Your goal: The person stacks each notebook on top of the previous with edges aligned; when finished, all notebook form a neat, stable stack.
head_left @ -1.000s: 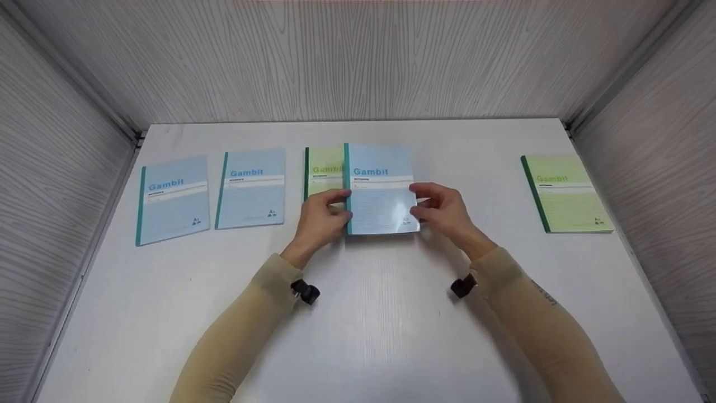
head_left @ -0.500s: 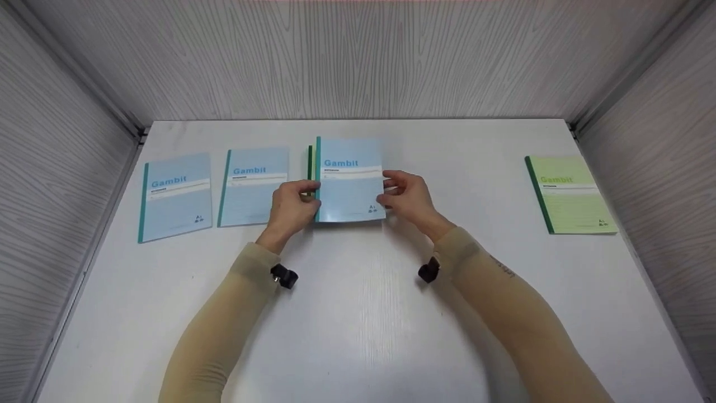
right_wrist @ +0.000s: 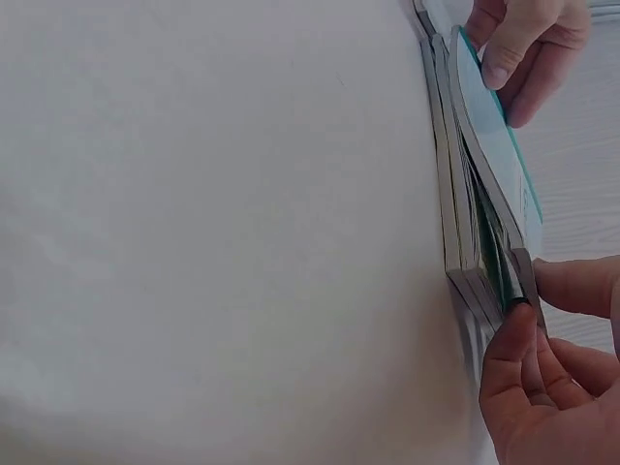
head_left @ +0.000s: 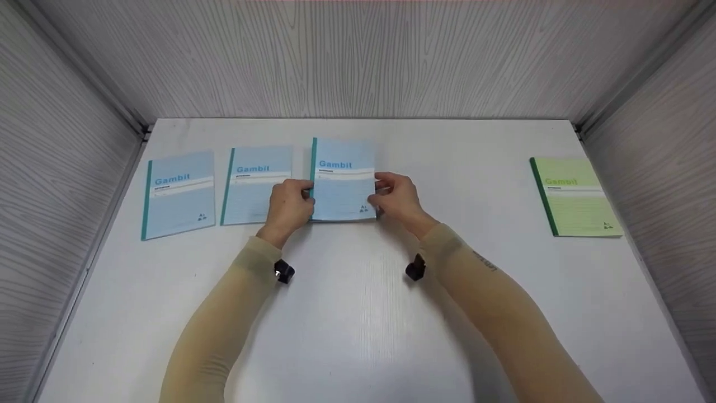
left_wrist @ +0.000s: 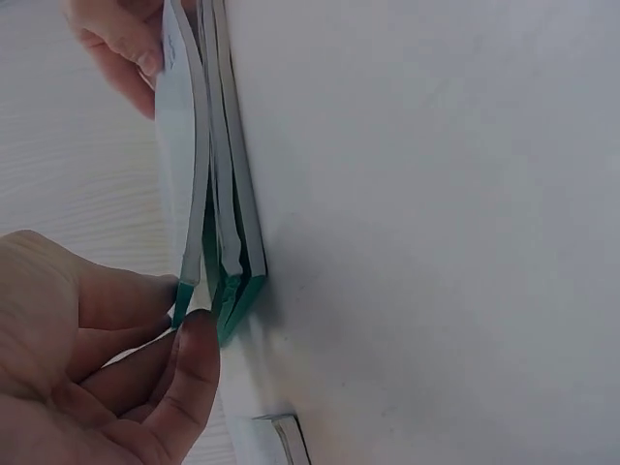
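A blue notebook (head_left: 342, 195) with a teal spine is held between both hands at the middle back of the table. My left hand (head_left: 287, 206) pinches its spine edge; my right hand (head_left: 398, 196) grips the opposite edge. From the left wrist view, the top notebook (left_wrist: 179, 165) is slightly bowed and partly apart from the notebooks stacked below (left_wrist: 237, 174). In the right wrist view, that lower stack (right_wrist: 449, 184) rests on the table, and the thumb and fingers (right_wrist: 509, 358) are at the upper notebook's edge. The covers of the stacked notebooks are hidden.
Two blue notebooks lie to the left, one at the far left (head_left: 179, 207) and one (head_left: 249, 196) close beside my left hand. A green notebook (head_left: 579, 207) lies far right. Grained panels (head_left: 358, 61) wall in the white table (head_left: 358, 313).
Both hands have carried the blue notebook left and it now sits over the green notebook, which showed at its left side before and is now covered. The other notebooks stay put.
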Tool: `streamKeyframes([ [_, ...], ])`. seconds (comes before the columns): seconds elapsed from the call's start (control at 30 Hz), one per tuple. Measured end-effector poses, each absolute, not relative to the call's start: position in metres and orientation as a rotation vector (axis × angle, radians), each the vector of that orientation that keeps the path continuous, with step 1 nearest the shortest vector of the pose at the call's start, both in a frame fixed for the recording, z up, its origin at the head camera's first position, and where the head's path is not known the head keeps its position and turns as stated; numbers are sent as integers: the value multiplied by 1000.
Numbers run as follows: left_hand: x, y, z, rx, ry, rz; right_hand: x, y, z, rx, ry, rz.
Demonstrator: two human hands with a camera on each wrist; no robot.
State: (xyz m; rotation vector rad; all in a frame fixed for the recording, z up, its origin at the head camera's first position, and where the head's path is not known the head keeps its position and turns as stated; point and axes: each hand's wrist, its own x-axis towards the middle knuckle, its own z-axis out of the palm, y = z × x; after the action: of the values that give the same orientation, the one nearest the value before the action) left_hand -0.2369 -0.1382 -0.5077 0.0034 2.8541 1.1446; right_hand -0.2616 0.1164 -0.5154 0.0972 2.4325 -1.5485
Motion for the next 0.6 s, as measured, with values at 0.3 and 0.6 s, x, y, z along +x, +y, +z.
streamKeyframes([
  [0.3,-235,-136,-514,-1,2892,1126,-261,114,-517,78,2482,-1472],
  [0.6,-231,-137,-517,-8,2931,1116,-260,106,-517,48,2515,-1383],
])
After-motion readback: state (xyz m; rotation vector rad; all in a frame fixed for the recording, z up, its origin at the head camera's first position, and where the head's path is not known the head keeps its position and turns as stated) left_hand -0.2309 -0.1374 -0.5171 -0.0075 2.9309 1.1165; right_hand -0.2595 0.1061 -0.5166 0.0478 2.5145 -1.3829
